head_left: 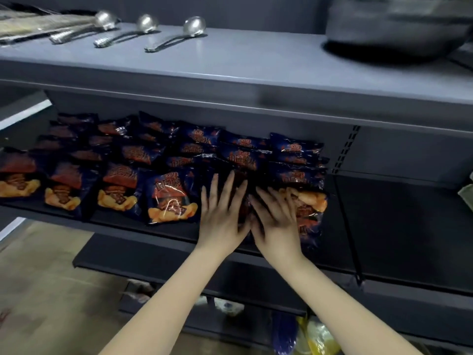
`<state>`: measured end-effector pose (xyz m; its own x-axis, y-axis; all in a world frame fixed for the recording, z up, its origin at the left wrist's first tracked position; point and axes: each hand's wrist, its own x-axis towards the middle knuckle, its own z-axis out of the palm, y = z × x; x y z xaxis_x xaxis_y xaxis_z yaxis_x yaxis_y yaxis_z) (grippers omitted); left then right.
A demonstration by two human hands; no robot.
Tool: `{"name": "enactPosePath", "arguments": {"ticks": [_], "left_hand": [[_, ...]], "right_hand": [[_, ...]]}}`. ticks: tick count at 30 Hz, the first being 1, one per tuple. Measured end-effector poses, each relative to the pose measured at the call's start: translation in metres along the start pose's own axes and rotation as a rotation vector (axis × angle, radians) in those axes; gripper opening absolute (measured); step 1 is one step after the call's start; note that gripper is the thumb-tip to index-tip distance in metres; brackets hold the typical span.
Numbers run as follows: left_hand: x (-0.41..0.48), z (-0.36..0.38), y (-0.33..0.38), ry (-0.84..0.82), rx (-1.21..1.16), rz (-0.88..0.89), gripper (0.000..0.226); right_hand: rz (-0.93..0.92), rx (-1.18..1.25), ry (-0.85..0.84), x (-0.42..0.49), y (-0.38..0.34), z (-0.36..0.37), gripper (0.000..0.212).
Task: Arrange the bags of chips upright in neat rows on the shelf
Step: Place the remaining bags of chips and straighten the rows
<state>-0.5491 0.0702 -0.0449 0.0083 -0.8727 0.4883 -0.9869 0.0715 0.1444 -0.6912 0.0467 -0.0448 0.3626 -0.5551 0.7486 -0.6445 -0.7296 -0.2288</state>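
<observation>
navy chip bag (253,181) lies under left hand (220,213) and right hand (275,219), both grips wide.

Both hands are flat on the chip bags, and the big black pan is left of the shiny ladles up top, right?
Not quite. The head view shows the big black pan to the right of the ladles, not the left. The rest holds: the left hand and right hand lie flat on the chip bags, with the ladles on the shelf above.
</observation>
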Motion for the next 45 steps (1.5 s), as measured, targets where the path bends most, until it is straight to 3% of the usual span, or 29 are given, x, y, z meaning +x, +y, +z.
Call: {"name": "enactPosePath", "arguments": {"ticks": [4, 10, 16, 22, 27, 30, 34, 36, 45], "left_hand": [[-0.01, 0.016, -0.022, -0.134, 0.039, -0.02, 0.069], [-0.012, 0.028, -0.022, -0.132, -0.016, -0.058, 0.071], [-0.008, 0.031, -0.024, -0.14, -0.023, -0.054, 0.071], [-0.021, 0.011, -0.038, -0.035, -0.129, 0.024, 0.082], [-0.032, -0.003, -0.091, 0.067, -0.093, -0.103, 0.085], [-0.028, -0.007, -0.117, 0.033, -0.032, -0.221, 0.091], [-0.016, 0.0, -0.133, -0.046, 0.054, -0.244, 0.099], [-0.015, 0.005, -0.136, -0.052, 0.041, -0.248, 0.1], [-0.018, 0.014, -0.144, -0.1, -0.005, -0.231, 0.1]], "right_hand": [[0.017, -0.141, -0.227, -0.008, -0.012, 0.016, 0.047], [0.027, -0.241, -0.437, -0.011, 0.009, 0.023, 0.052], [0.066, -0.256, -0.432, -0.01, 0.01, 0.028, 0.056], [0.085, -0.061, -0.202, 0.01, -0.021, 0.025, 0.052], [0.044, 0.016, -0.125, 0.057, -0.056, 0.053, 0.042], [0.049, -0.098, -0.205, 0.097, -0.065, 0.076, 0.039], [0.155, -0.203, -0.599, 0.147, -0.065, 0.093, 0.042], [0.208, -0.19, -0.713, 0.157, -0.064, 0.099, 0.038], [0.272, 0.091, -0.667, 0.154, -0.055, 0.101, 0.02]]}}
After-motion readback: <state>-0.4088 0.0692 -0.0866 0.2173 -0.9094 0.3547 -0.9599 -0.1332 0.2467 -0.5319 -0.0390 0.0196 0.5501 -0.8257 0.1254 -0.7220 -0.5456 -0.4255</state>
